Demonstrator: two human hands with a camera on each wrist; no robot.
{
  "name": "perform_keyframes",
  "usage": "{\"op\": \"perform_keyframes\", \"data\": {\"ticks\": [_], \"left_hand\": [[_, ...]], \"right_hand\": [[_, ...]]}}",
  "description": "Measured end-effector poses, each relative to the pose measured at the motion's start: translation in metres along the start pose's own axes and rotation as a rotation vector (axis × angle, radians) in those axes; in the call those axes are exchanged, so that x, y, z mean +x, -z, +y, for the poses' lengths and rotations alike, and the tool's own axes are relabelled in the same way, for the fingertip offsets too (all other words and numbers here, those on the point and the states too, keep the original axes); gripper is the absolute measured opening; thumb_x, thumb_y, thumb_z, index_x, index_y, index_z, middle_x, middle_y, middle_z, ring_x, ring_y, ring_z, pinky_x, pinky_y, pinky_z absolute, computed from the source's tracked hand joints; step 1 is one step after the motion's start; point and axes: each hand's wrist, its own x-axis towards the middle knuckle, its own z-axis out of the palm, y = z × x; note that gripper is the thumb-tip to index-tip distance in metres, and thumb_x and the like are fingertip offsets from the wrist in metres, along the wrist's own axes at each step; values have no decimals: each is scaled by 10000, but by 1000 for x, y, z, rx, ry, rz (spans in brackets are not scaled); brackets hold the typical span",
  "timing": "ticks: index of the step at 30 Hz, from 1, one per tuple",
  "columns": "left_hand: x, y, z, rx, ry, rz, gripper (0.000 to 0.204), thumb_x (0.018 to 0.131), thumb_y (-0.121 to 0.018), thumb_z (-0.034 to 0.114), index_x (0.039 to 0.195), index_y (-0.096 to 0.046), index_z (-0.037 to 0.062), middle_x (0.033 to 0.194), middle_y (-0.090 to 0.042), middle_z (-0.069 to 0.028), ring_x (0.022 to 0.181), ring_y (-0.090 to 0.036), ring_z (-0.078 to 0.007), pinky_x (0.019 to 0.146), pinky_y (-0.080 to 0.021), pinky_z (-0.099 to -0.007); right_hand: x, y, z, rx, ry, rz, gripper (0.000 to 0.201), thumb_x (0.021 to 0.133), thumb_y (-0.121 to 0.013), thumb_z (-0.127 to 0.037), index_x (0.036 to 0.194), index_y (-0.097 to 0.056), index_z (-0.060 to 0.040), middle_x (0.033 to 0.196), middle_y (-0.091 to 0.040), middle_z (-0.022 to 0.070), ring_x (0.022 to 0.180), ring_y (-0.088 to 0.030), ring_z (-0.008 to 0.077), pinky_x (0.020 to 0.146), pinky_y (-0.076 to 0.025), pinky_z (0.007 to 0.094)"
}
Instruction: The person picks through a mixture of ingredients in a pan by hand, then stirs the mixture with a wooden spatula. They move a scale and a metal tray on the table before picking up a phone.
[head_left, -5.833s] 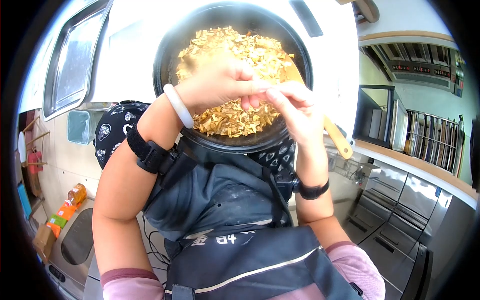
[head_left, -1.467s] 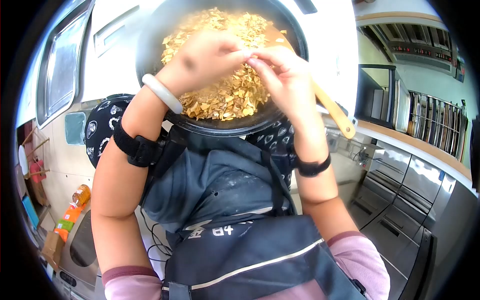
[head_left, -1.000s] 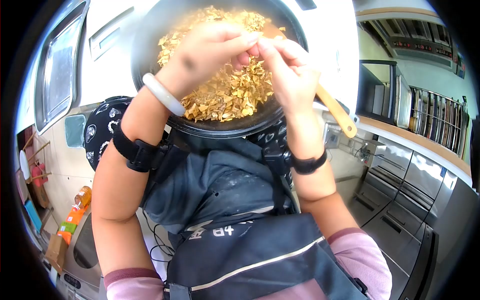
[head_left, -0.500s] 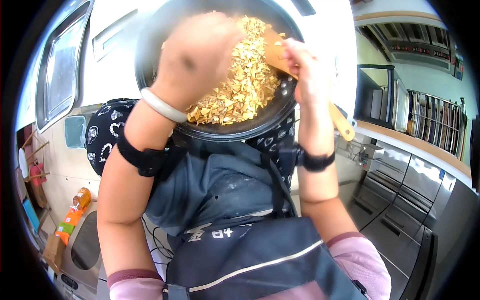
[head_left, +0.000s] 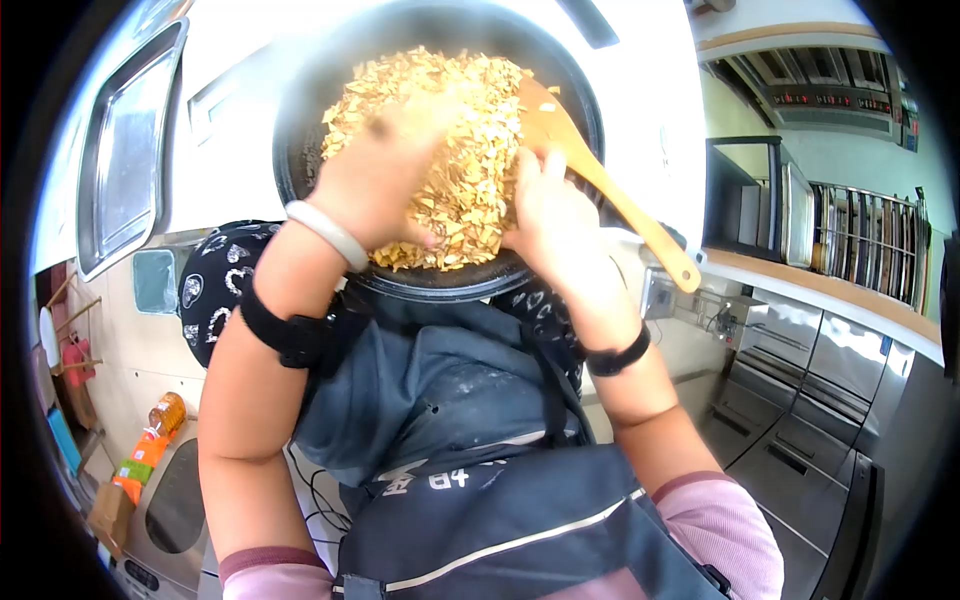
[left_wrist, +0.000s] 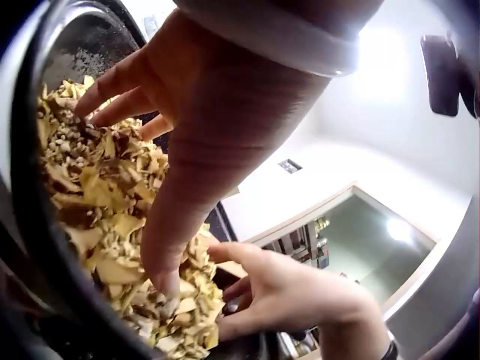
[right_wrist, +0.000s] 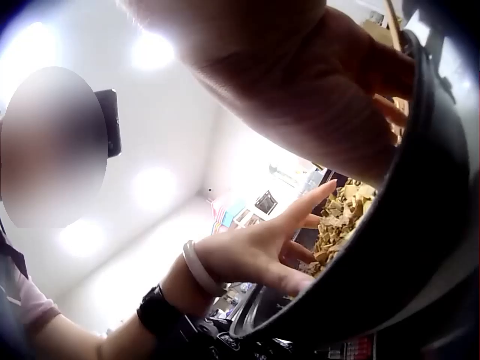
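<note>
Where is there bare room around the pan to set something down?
Through glare, the white worktop looks bare right of the pan, past the wooden spatula, and between pan and metal tray. Crowded: inside the pan, with left hand and right hand among chopped pieces.

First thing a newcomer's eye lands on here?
The heap of yellow-brown chips in the big black pan, with the left hand spread over it and the right hand at its right side. Next, the wooden spatula, its handle sticking out over the pan's right rim, and the white bangle on the left wrist.
</note>
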Motion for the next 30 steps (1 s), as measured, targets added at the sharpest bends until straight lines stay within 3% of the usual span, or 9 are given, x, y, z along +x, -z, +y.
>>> {"op": "perform_keyframes", "data": {"ticks": [4, 9, 10, 13, 15, 17, 18, 21, 30], "left_hand": [[2, -13, 3, 200, 90, 47, 1121, 466, -878, 315, 1404, -270, 236, 1283, -387, -266, 972, -581, -384, 818, -506, -391], [12, -22, -3, 29, 97, 77, 713, 615, -775, 159, 1255, -461, 140, 1000, -519, -161, 890, -590, -338, 771, -501, -388], [15, -19, -7, 13, 91, 113, 529, 663, -694, 98, 1166, -533, 92, 978, -563, -156, 897, -592, -328, 793, -490, -378], [27, -6, -13, -56, 239, 86, 441, 674, -649, 61, 1109, -575, 68, 995, -588, -169, 911, -590, -336, 814, -481, -384], [27, -6, -29, -131, 134, 352, 406, 684, -560, -11, 1086, -593, 36, 1005, -586, -198, 938, -577, -342, 842, -465, -386], [30, -1, -39, -154, 184, 400, 397, 716, -550, -14, 1109, -586, 34, 1031, -574, -197, 955, -571, -340, 852, -458, -377], [29, 2, -41, -139, 181, 400, 366, 753, -543, -4, 1113, -589, 40, 1058, -566, -182, 974, -566, -333, 861, -452, -367], [29, -1, -52, -117, 119, 419, 342, 782, -539, 8, 1118, -592, 48, 1074, -565, -164, 984, -564, -329, 873, -448, -362], [30, -8, -55, -86, 52, 464, 282, 783, -541, 1, 1052, -621, 31, 1092, -577, -156, 989, -568, -325, 866, -455, -374]], "right_hand": [[4, -2, 1, 94, 67, 17, 796, 566, -782, -89, 1220, -353, 62, 1144, -460, 250, 936, -578, 375, 803, -496, 382], [25, -5, 9, 251, 92, -52, 543, 555, -740, -52, 1014, -488, 90, 905, -551, 290, 873, -561, 437, 749, -478, 429], [27, -1, 9, 326, 161, -6, 391, 569, -723, -65, 881, -537, 79, 741, -572, 254, 780, -599, 391, 693, -485, 410], [38, 11, -4, 446, 125, -107, 365, 577, -721, -85, 853, -541, 71, 702, -576, 237, 677, -606, 339, 656, -489, 370], [39, 21, -18, 491, 112, -73, 450, 610, -745, -135, 961, -570, 86, 708, -605, 205, 618, -601, 244, 619, -486, 329], [43, 23, -26, 751, 187, 201, 445, 630, -756, -136, 985, -590, 75, 751, -629, 226, 725, -643, 317, 683, -504, 365], [46, 26, -27, 800, 156, 165, 456, 680, -747, -142, 1063, -592, 51, 820, -657, 186, 744, -655, 233, 692, -511, 319], [57, 16, -17, 890, 236, 270, 441, 696, -724, -102, 1101, -596, 18, 901, -670, 149, 760, -654, 179, 713, -517, 295], [56, -4, 6, 1086, 194, 169, 382, 722, -673, -30, 1098, -609, -12, 1009, -651, 142, 907, -644, 197, 781, -512, 297]]}}
